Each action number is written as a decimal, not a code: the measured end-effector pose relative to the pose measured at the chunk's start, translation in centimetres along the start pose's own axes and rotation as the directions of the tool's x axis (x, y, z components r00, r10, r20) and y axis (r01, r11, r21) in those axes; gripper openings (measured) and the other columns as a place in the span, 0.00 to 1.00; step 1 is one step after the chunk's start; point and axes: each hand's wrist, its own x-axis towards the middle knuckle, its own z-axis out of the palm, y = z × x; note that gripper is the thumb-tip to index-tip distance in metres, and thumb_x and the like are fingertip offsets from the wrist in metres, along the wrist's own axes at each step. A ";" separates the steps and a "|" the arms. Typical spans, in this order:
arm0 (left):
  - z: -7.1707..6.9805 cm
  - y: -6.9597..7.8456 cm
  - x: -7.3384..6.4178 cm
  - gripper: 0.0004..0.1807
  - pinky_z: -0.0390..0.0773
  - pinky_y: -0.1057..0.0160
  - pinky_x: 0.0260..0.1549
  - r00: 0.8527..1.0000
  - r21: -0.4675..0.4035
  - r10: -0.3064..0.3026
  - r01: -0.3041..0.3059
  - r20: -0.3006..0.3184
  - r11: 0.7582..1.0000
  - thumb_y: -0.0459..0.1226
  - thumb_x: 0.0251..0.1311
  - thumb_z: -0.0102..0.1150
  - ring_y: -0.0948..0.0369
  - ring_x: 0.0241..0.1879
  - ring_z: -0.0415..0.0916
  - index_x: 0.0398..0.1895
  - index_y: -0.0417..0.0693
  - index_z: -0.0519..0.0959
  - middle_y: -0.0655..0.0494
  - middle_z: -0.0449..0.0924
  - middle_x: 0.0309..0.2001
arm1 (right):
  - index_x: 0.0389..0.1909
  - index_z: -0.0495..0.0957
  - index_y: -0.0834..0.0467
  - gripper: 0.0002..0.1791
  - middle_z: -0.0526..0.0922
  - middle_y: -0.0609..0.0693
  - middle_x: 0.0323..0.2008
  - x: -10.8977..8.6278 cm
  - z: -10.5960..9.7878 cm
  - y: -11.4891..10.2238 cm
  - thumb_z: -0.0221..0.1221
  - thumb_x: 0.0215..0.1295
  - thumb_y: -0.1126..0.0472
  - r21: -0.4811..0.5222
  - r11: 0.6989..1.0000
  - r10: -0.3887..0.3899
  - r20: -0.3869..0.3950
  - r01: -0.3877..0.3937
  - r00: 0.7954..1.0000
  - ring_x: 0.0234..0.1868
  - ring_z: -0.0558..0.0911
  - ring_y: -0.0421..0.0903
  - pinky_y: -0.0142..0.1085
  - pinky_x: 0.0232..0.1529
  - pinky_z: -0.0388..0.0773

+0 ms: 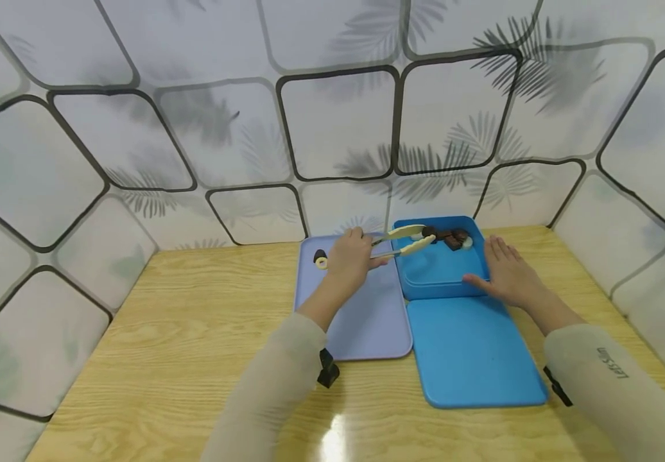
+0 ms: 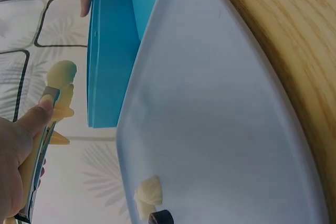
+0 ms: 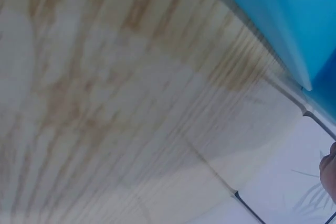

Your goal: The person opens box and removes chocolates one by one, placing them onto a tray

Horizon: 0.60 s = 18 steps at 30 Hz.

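My left hand (image 1: 351, 253) grips a pair of metal tongs (image 1: 387, 255) with cream tips. The tongs reach over the blue box (image 1: 442, 290), their two tips spread apart beside small dark brown pieces (image 1: 456, 240) that look like chocolates. In the left wrist view the thumb presses along the tongs (image 2: 59, 98). My right hand (image 1: 508, 273) rests against the right side of the box, fingers straight and thumb at its front corner. Below my left hand lies a lavender tray (image 1: 361, 321); a dark piece (image 1: 319, 255) and a cream-coloured piece (image 1: 321, 263) sit near its left edge.
A flat blue lid (image 1: 477, 353) lies in front of the box, beside the tray. The wooden table (image 1: 194, 340) meets patterned walls (image 1: 338, 128) behind and at both sides. Pale shell-shaped pieces (image 2: 149, 191) show at the tray's edge in the left wrist view.
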 end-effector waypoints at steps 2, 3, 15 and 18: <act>0.0 -0.5 -0.2 0.31 0.79 0.67 0.35 1.000 -0.004 -0.014 0.014 -0.003 1.000 0.64 0.48 0.58 0.59 0.35 0.75 0.37 0.46 0.82 0.54 0.76 0.33 | 0.68 0.36 0.79 0.59 0.37 0.77 0.69 0.2 0.1 -0.2 0.46 0.64 0.31 0.026 1.000 -0.011 0.004 0.011 1.000 0.70 0.39 0.70 0.55 0.71 0.32; 0.0 -0.7 -0.4 0.31 0.79 0.67 0.35 1.000 -0.002 -0.018 0.018 -0.006 1.000 0.64 0.48 0.58 0.59 0.35 0.75 0.38 0.46 0.82 0.54 0.76 0.33 | 0.68 0.35 0.78 0.59 0.36 0.76 0.69 0.3 0.2 -0.2 0.46 0.64 0.31 0.037 0.999 -0.015 0.009 0.015 1.000 0.71 0.38 0.70 0.54 0.70 0.31; -0.4 -3.4 -2.2 0.32 0.76 0.67 0.32 0.995 0.025 -0.040 0.043 -0.091 0.999 0.64 0.45 0.60 0.58 0.32 0.74 0.37 0.44 0.81 0.54 0.75 0.31 | 0.68 0.33 0.79 0.58 0.36 0.78 0.68 0.4 0.6 -0.8 0.47 0.65 0.33 0.122 0.991 -0.048 -0.045 0.053 0.998 0.70 0.38 0.72 0.56 0.70 0.31; -0.4 -4.0 -2.6 0.32 0.77 0.67 0.30 0.991 0.033 -0.039 0.043 -0.128 0.999 0.64 0.44 0.61 0.59 0.30 0.74 0.36 0.44 0.81 0.54 0.75 0.30 | 0.68 0.32 0.79 0.60 0.34 0.78 0.68 0.4 0.6 -0.7 0.48 0.64 0.33 0.143 0.989 -0.033 -0.042 0.039 0.999 0.70 0.37 0.72 0.56 0.70 0.30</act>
